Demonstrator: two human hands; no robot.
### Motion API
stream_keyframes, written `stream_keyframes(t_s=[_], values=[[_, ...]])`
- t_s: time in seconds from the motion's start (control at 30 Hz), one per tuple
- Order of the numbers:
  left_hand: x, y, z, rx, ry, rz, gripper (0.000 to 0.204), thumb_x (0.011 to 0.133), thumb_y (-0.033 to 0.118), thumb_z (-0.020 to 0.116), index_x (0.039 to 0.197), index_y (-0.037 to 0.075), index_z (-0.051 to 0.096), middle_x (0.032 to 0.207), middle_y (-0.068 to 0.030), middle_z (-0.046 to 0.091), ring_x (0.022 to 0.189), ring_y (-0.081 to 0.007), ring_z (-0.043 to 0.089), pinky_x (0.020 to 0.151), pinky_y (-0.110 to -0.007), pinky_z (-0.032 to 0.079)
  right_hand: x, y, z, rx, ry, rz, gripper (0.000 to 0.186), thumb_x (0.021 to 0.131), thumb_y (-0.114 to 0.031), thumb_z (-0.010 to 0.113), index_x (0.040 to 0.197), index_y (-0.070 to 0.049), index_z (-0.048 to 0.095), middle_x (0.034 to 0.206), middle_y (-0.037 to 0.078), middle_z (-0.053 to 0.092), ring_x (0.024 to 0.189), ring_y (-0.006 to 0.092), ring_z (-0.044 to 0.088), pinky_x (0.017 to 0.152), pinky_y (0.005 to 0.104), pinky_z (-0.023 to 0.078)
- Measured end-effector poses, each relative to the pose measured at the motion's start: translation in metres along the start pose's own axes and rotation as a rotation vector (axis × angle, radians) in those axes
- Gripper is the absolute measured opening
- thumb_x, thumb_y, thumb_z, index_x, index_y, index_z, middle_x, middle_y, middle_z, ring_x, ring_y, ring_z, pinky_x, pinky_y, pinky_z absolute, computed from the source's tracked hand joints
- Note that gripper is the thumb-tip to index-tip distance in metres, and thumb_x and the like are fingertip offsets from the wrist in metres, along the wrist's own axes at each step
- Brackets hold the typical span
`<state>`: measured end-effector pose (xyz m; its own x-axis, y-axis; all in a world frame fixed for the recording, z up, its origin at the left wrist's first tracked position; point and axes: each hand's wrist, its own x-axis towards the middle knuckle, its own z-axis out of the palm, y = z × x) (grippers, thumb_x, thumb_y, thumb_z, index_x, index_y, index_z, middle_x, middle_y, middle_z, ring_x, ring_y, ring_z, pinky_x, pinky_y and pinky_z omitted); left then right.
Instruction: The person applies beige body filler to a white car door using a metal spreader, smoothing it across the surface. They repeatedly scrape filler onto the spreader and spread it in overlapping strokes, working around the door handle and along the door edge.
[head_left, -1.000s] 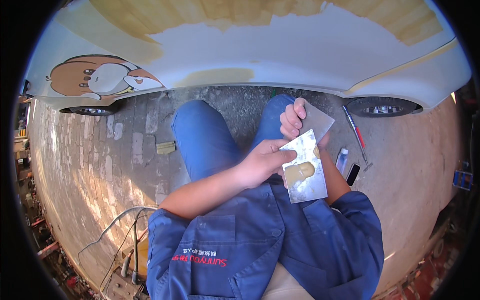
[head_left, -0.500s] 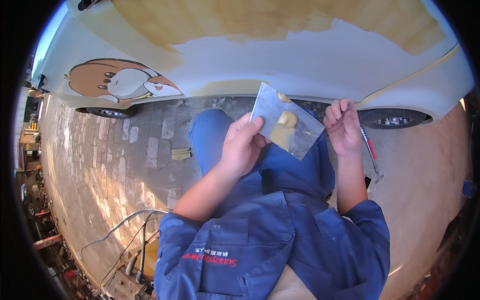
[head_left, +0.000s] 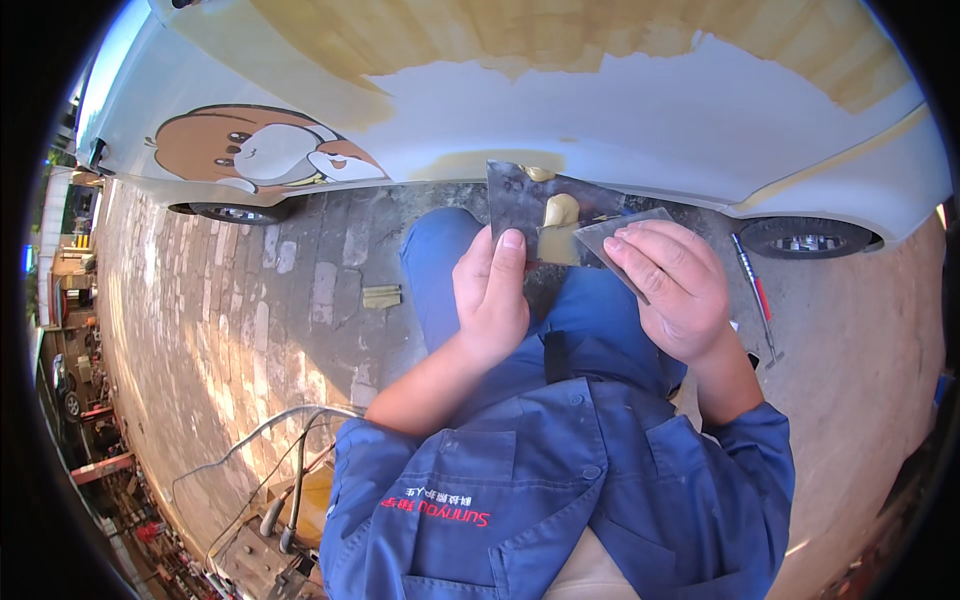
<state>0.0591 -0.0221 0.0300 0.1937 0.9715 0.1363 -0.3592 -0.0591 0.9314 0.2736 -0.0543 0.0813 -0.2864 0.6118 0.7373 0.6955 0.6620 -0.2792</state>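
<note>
My left hand [head_left: 492, 295] grips a flat grey mixing plate [head_left: 513, 195] by its near left edge, thumb on top. Yellowish body filler [head_left: 561, 211] lies in a lump near the middle of that plate, with a thinner smear below it and another dab at the far edge. In my right hand [head_left: 680, 285] is a thin grey putty spreader [head_left: 628, 240], fingers laid over its face. The spreader's pointed left corner reaches over the plate beside the filler; whether it touches cannot be made out. Beyond both hands is a white vehicle side panel [head_left: 620, 120] with yellowish filler patches [head_left: 500, 163].
The vehicle's wheels [head_left: 806, 238] rest at left and right. On the ground to the right lies a red-and-silver long-handled tool [head_left: 757, 295]. A small greenish block [head_left: 381, 296] sits on the left paving. Hoses and a yellow machine [head_left: 312, 505] stand at lower left.
My right hand has turned and moved left and down, bringing the spreader flat-on beside the filler. The plate has rotated and shifted slightly left in my left hand.
</note>
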Motion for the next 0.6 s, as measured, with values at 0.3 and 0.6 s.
stream_keyframes(t_s=[0.3, 0.6], values=[[-0.008, 0.006, 0.006, 0.069, -0.01, 0.093, 0.032, 0.112, 0.016, 0.043, 0.128, -0.006, 0.058, 0.114, -0.0106, 0.068, 0.102, -0.0148, 0.063, 0.091, -0.031, 0.052, 0.0, -0.014, 0.014, 0.021, -0.016, -0.055, 0.037, 0.072, -0.001, 0.073, 0.109, 0.004, 0.073, 0.109, 0.014, 0.069, 0.102, 0.0305, 0.068, 0.083, 0.0392, 0.06], [-0.01, 0.003, 0.006, 0.063, -0.022, 0.104, 0.032, 0.112, 0.016, 0.043, 0.13, -0.007, 0.055, 0.121, -0.0113, 0.065, 0.106, -0.0146, 0.061, 0.094, -0.03, 0.05, 0.0, -0.012, 0.019, -0.038, 0.002, -0.073, 0.037, 0.073, -0.003, 0.071, 0.109, 0.006, 0.073, 0.109, 0.015, 0.07, 0.102, 0.0313, 0.069, 0.083, 0.0395, 0.06]])
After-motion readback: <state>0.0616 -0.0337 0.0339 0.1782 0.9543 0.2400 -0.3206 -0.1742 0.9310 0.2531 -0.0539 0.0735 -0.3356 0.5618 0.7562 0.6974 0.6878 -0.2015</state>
